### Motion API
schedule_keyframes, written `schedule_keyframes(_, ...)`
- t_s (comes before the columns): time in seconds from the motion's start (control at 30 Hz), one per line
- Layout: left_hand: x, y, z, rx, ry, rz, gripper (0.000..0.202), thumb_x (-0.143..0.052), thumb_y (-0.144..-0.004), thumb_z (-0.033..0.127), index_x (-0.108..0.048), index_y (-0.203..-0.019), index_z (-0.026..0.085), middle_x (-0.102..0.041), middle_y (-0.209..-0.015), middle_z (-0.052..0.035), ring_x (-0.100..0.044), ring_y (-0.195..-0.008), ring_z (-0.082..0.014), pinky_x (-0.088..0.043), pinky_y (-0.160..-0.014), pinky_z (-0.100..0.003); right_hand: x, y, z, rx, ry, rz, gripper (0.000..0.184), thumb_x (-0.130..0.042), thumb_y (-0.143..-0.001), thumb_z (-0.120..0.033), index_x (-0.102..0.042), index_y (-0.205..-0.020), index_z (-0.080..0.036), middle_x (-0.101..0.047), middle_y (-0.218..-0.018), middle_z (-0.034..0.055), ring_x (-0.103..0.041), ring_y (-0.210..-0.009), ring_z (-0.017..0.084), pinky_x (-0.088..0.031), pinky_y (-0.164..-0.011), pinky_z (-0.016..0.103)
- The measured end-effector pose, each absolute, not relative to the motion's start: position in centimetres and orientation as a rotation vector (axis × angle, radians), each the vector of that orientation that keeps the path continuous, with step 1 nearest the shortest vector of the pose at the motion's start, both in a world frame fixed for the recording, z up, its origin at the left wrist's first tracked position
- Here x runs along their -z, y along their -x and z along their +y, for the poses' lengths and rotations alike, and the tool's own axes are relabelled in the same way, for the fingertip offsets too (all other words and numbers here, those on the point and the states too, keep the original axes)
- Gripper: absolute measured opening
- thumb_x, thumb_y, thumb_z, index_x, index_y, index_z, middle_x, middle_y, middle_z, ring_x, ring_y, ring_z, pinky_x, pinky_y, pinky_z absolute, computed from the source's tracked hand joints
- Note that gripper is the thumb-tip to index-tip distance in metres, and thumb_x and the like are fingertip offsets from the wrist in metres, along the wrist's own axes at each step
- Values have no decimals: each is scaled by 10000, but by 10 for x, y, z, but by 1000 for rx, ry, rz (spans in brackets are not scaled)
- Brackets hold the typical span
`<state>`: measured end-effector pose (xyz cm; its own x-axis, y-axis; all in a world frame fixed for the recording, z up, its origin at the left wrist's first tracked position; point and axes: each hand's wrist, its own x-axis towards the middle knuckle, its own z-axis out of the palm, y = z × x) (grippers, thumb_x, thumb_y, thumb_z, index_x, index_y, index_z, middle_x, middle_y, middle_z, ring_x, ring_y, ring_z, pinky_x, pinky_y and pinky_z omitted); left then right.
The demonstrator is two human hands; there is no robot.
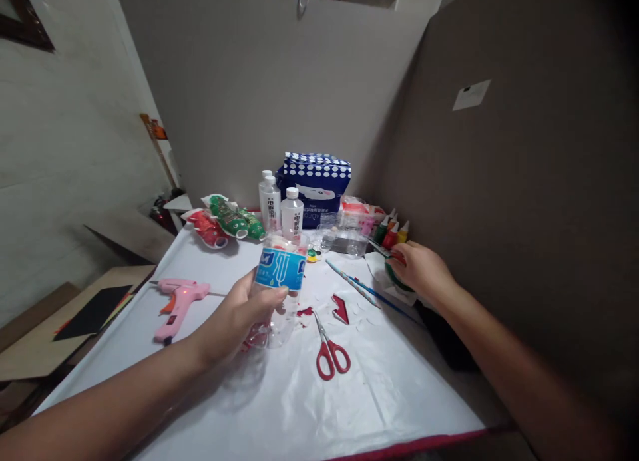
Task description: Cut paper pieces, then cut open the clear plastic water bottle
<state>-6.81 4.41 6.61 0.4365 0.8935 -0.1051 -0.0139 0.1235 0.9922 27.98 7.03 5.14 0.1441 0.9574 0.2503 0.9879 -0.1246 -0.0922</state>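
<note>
My left hand point(254, 308) is wrapped round a clear plastic bottle point(279, 328) with a blue label, held tilted above the table. My right hand point(417, 265) reaches to the right side, fingers closed at a small item with some red and a thin pale part, mostly hidden by the fingers. Beneath that hand lies a green round thing, partly covered. Just behind it stand several small paint bottles point(390, 236) in red, green and yellow. Red-handled scissors point(332, 354) lie with blades together on the table, near a red scrap point(341, 309).
A pink glue gun point(180, 305) lies at the left. Behind it are red and green fish-like bottle crafts point(227, 218). White-capped bottles point(292, 211) stand before a blue tissue pack point(319, 188). Brushes point(349, 281) lie right of centre. Grey panels point(279, 82) enclose the table.
</note>
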Motion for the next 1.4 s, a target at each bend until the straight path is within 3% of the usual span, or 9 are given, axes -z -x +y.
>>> schedule_keyframes(0.13, -71, 60, 37, -664, -1201, 873, 371, -680, -764, 479, -622, -978, 181, -608, -788, -24, -503, -636, -138, -339, -526, -234, -68, -217, 25, 170, 1614, -2128, 412, -579, -953, -347, -519, -1340, -220, -529, -1412, 85, -487, -1314, 190, -429, -1088, 293)
schedule_keyframes(0.27, -76, 55, 24, -491, -1112, 784, 349, -704, -729, 436, -632, -952, 177, -637, -782, -27, -549, -694, -177, -381, -613, -277, -84, -179, -1, 35, 816, -2304, 479, -594, -946, -226, -476, -1408, -171, -422, -1520, 137, -299, -1451, 257, -267, -1195, 460)
schedule_keyframes(0.47, -76, 59, 26, -214, -1355, 751, 366, -699, -703, 423, -634, -966, 179, -628, -811, -10, -531, -715, -171, -362, -652, -281, -98, -182, 0, -189, 645, -2476, 315, -636, -936, -236, -652, -1233, -131, -640, -1248, 165, -582, -1162, 228, -489, -992, 373)
schedule_keyframes(0.8, -79, 60, 15, 118, -1383, 689, 332, -695, -701, 349, -649, -997, 207, -612, -816, -5, -535, -714, -168, -399, -645, -268, -102, -184, -30, -184, 557, -2718, 324, -558, -969, -284, -620, -1214, -82, -731, -1080, 158, -691, -972, 231, -573, -826, 354)
schedule_keyframes(1.0, -73, 60, 10, 192, -1455, 681, 449, -682, -780, 516, -654, -1121, 226, -640, -940, -25, -566, -849, -200, -425, -765, -296, -83, -177, -48, -128, 566, -2670, 200, -475, -1003, -172, -632, -1120, -131, -740, -932, 121, -710, -845, 196, -576, -732, 304)
schedule_keyframes(1.13, -73, 59, 9, 158, -1336, 614, 515, -751, -728, 498, -639, -1179, 275, -656, -1107, -26, -584, -977, -220, -429, -880, -320, -54, -195, -53, -178, 835, -2280, 212, -550, -988, -331, -620, -1118, -179, -747, -970, 83, -714, -873, 180, -570, -762, 268)
schedule_keyframes(1.27, -77, 59, 11, 83, -1324, 682, 476, -749, -693, 512, -684, -1076, 238, -660, -1001, -33, -566, -893, -213, -430, -788, -300, -17, -254, -62, 317, 1852, -1877, 244, -490, -979, -386, -632, -1051, -201, -734, -1013, 142, -716, -894, 315, -564, -716, 417)
schedule_keyframes(1.33, -74, 57, 13, 59, -1315, 708, 471, -739, -688, 507, -689, -1064, 228, -649, -941, -25, -549, -834, -194, -415, -747, -282, 3, -285, -69, 365, 2378, -1708, 304, -471, -959, -449, -627, -990, -191, -733, -839, 153, -717, -711, 357, -543, -583, 443)
schedule_keyframes(1.4, -67, 54, 14, 53, -1286, 684, 481, -732, -688, 512, -691, -1067, 218, -631, -881, -17, -533, -778, -173, -402, -707, -265, 18, -307, -74, 348, 2489, -1688, 353, -499, -925, -491, -610, -1022, -170, -734, -844, 176, -716, -707, 374, -542, -595, 459)
